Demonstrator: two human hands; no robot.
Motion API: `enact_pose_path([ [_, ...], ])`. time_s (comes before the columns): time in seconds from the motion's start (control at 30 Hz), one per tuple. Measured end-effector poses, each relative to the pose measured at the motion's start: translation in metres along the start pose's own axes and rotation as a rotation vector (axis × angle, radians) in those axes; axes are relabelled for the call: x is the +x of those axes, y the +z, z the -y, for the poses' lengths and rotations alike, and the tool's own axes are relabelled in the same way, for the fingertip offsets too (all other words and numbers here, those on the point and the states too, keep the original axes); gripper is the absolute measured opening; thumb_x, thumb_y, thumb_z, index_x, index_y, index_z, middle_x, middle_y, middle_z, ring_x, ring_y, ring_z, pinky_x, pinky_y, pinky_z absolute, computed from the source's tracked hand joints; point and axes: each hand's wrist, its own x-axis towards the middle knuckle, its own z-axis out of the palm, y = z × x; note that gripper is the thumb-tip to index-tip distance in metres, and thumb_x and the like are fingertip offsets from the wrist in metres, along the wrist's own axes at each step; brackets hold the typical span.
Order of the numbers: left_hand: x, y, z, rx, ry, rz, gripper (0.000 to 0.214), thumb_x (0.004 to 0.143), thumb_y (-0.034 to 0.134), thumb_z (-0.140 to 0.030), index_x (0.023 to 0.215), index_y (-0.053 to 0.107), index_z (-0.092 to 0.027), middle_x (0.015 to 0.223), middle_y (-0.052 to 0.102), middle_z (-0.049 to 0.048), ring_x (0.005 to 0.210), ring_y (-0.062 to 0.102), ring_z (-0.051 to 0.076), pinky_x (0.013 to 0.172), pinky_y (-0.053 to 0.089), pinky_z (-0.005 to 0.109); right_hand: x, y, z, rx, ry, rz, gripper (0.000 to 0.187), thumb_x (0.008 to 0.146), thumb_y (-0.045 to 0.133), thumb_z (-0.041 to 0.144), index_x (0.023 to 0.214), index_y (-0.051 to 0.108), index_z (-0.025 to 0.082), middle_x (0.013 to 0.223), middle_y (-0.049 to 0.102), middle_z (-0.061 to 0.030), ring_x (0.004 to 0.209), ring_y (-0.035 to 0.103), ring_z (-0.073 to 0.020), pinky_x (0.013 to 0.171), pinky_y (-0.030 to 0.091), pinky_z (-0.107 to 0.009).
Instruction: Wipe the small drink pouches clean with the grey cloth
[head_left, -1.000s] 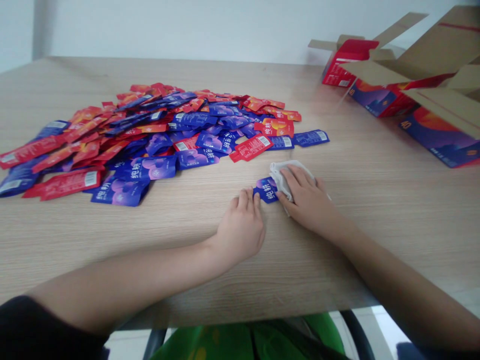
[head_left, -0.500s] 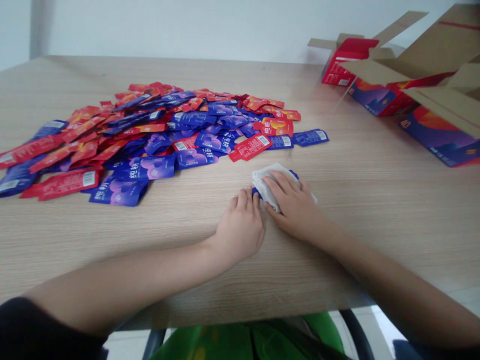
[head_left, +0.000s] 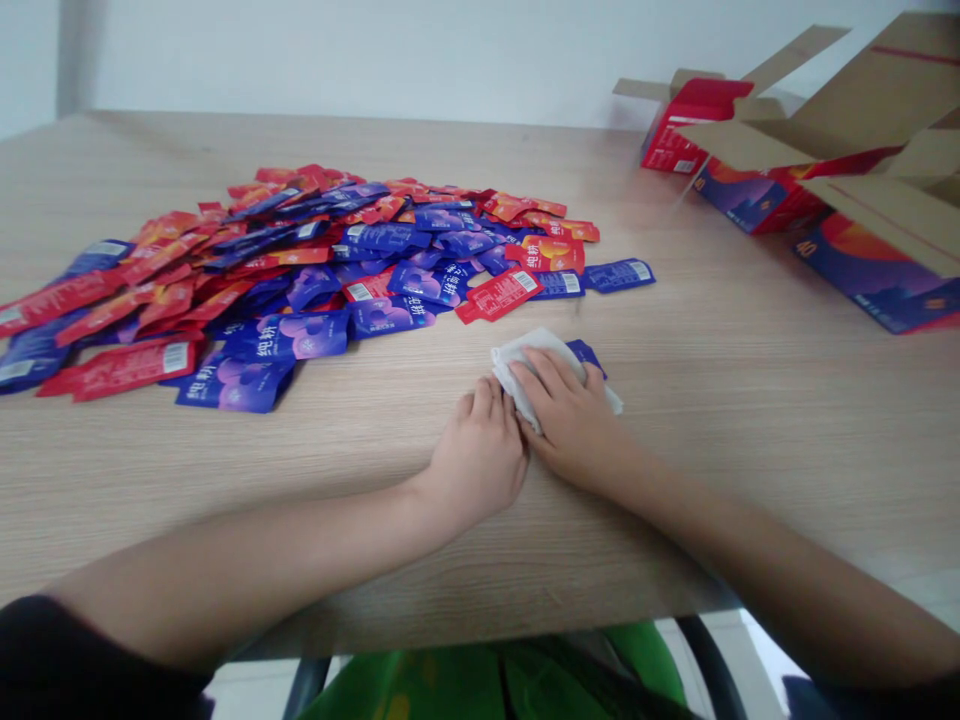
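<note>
My right hand (head_left: 571, 420) lies flat on a white cloth (head_left: 517, 355) and presses it down on a blue sachet (head_left: 587, 353), of which only a corner shows. My left hand (head_left: 480, 450) rests on the wooden table (head_left: 750, 400) just left of the cloth, fingers together and curled down, fingertips touching the sachet's hidden edge. A large heap of red and blue sachets (head_left: 300, 270) spreads over the table behind and to the left of both hands.
Opened cardboard boxes with red and blue printing (head_left: 810, 170) stand at the back right. A single red sachet (head_left: 501, 294) and a blue one (head_left: 619, 275) lie at the heap's near edge. The table's front edge runs below my forearms.
My right hand has slid the cloth leftward over the blue sachet, covering nearly all of it. My left hand has stayed in place.
</note>
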Motion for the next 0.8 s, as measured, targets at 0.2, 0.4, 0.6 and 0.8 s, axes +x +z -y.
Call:
enact_pose_path([
  [0.2, 0.0, 0.001, 0.0, 0.026, -0.019, 0.008, 0.063, 0.093, 0.041, -0.029, 0.141, 0.041, 0.011, 0.145, 0.044, 0.033, 0.133, 0.046, 0.041, 0.101, 0.043, 0.046, -0.003, -0.007, -0.03, 0.022, 0.136, 0.049, 0.057, 0.098, 0.033, 0.043, 0.147, 0.037, 0.015, 0.156, 0.037, -0.0155, 0.142, 0.033, -0.0301, 0.107, 0.03, -0.056],
  [0.4, 0.0, 0.003, -0.001, 0.041, -0.019, 0.019, 0.062, 0.093, 0.04, -0.028, 0.142, 0.041, 0.011, 0.145, 0.044, 0.0331, 0.133, 0.046, 0.041, 0.103, 0.042, 0.046, 0.002, -0.003, -0.04, -0.003, 0.305, 0.011, 0.056, 0.097, 0.034, 0.041, 0.144, 0.042, 0.012, 0.153, 0.04, -0.0203, 0.138, 0.036, -0.0354, 0.102, 0.034, -0.06],
  [0.6, 0.0, 0.002, 0.0, 0.025, -0.001, 0.0, 0.057, 0.093, 0.039, -0.028, 0.134, 0.051, 0.01, 0.14, 0.05, 0.0327, 0.13, 0.048, 0.042, 0.099, 0.045, 0.047, 0.001, 0.001, -0.004, 0.01, 0.041, -0.006, 0.055, 0.097, 0.035, 0.04, 0.144, 0.042, 0.013, 0.154, 0.04, -0.0188, 0.14, 0.034, -0.0331, 0.104, 0.029, -0.057],
  [0.8, 0.0, 0.002, 0.001, 0.032, -0.01, -0.008, 0.061, 0.093, 0.041, -0.028, 0.14, 0.044, 0.011, 0.143, 0.046, 0.0335, 0.132, 0.046, 0.043, 0.1, 0.045, 0.047, -0.001, -0.006, -0.023, 0.053, 0.12, 0.017, 0.056, 0.097, 0.036, 0.043, 0.145, 0.042, 0.015, 0.154, 0.041, -0.0153, 0.139, 0.036, -0.0307, 0.106, 0.03, -0.053],
])
